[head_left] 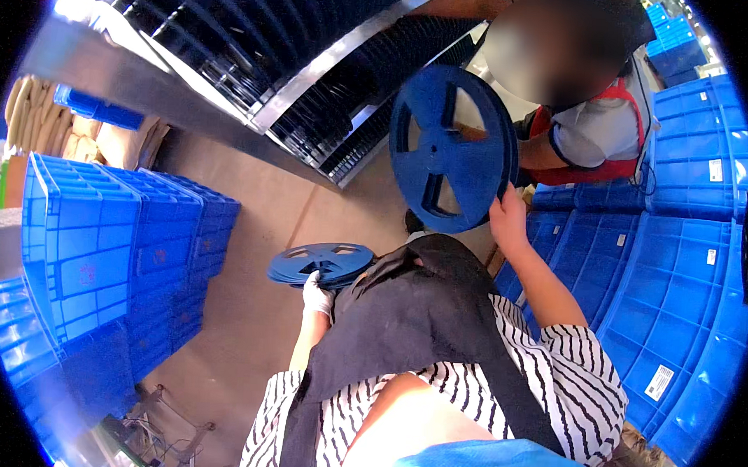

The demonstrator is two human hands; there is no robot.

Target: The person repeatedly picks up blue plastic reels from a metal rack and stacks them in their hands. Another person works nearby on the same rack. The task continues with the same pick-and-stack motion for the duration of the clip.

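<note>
My right hand [509, 220], bare, grips the lower right rim of a large blue reel [434, 150], which stands on edge with its window-like cutouts facing left. Beside my apron, my left hand [316, 296] in a white glove is closed on a stack of blue reels [287, 272] lying nearly flat. Its fingers reach over the upper face near a cutout. A co-worker [596, 134] in a red vest and grey sleeve stands beyond the upright reel. Part of that person's hand [470, 133] shows through and behind the reel, but whether it touches the reel cannot be told.
A metal rack [267, 106] with rows of dark reels fills the top left. Stacked blue bins [85, 240] stand at the left, and more blue bins [660, 285] line the right. Brown floor [248, 311] lies between. A wheeled metal stand [170, 424] is at lower left.
</note>
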